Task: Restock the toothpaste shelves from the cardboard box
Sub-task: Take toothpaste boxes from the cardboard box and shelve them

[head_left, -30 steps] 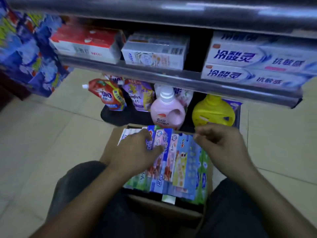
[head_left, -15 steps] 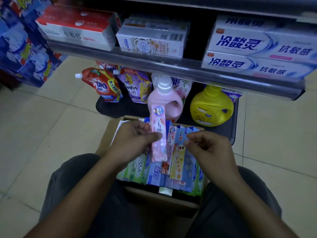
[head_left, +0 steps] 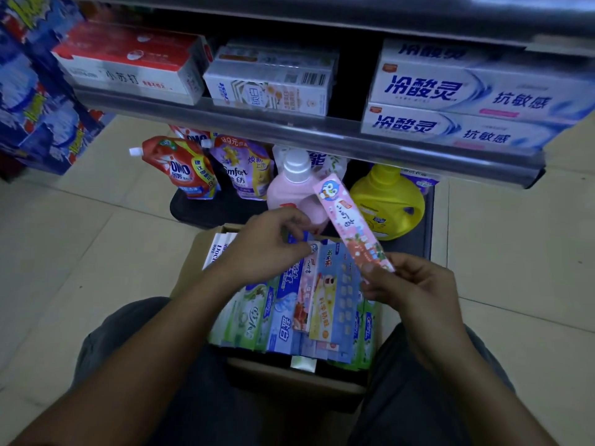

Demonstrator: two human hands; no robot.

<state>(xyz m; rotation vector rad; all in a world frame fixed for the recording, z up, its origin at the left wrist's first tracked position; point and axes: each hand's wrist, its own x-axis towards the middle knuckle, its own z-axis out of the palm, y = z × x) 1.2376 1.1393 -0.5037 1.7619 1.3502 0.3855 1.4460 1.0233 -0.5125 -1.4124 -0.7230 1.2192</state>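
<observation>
My right hand [head_left: 409,284] is pinching the lower end of a slim pink penguin-printed toothpaste carton [head_left: 351,220], tilting it above the brown cardboard box [head_left: 190,272]. My left hand [head_left: 267,246] is seemingly pinching one of the upright cartons [head_left: 335,294] packed inside.

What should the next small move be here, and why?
Probably raise the pink box toward the dark gap on the shelf: the right hand pinches its lower end, and it is clear of the carton. The left hand touches the packed boxes.

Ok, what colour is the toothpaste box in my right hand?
The toothpaste box is pink; head view.
</observation>
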